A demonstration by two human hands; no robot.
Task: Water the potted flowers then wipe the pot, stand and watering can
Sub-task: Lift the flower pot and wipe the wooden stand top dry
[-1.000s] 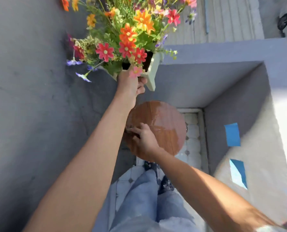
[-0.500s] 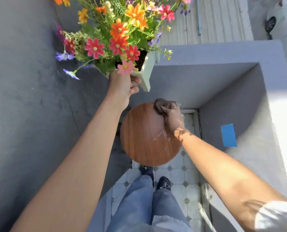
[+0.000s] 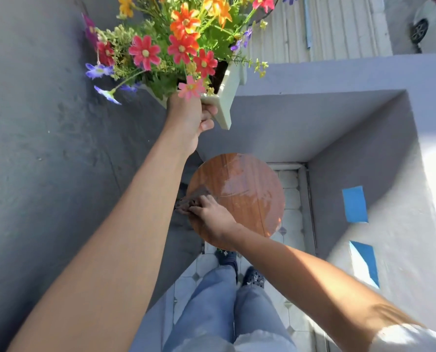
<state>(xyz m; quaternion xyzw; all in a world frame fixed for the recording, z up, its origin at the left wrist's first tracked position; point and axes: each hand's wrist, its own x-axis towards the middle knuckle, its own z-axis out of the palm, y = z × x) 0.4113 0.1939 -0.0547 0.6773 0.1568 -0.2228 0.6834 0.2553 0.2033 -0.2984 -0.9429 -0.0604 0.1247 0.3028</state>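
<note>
My left hand (image 3: 190, 120) grips the rim of a pale square flower pot (image 3: 227, 97) and holds it up in the air, above the stand. Red, orange and purple flowers (image 3: 176, 44) fill the pot. Below it is the round wooden stand top (image 3: 247, 194), shiny with wet streaks. My right hand (image 3: 212, 219) presses a dark brown cloth (image 3: 191, 199) onto the stand's left edge. The watering can is not in view.
Grey walls (image 3: 46, 148) close in on the left, back and right of a narrow tiled floor (image 3: 290, 199). Blue tape patches (image 3: 354, 204) mark the right wall. My legs and shoes (image 3: 252, 278) stand just in front of the stand. A car wheel (image 3: 419, 30) shows top right.
My right hand swept the cloth from the stand's far edge back to its left edge. The pot stays held up in my left hand, nearly still.
</note>
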